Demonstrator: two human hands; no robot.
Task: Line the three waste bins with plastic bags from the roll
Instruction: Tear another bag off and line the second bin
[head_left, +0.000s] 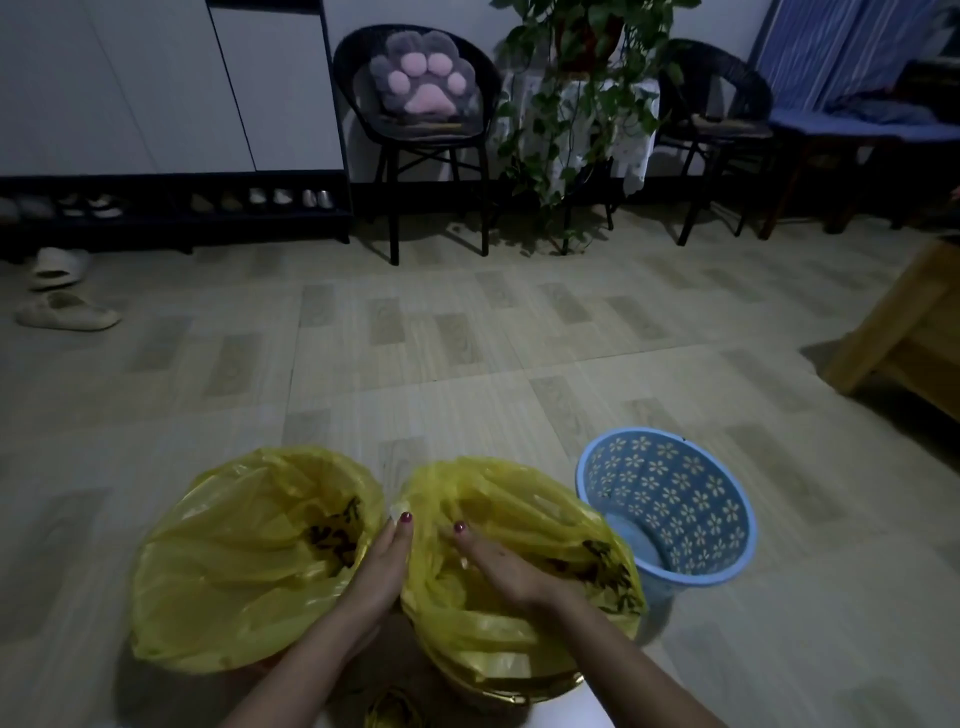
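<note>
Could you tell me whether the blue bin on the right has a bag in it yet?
Not yet. The blue bin shows its bare flower-patterned wall and floor, with no yellow plastic over its rim, unlike the two bins beside it.

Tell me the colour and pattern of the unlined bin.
Light blue bin with a cut-out flower pattern across its wall, seen in the head view.

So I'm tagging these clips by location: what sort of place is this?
Most likely a home's entryway or living room: a shoe rack under white cabinets, slippers on the tiled floor, and a wicker chair holding a paw-shaped cushion beside a trailing houseplant.
</note>
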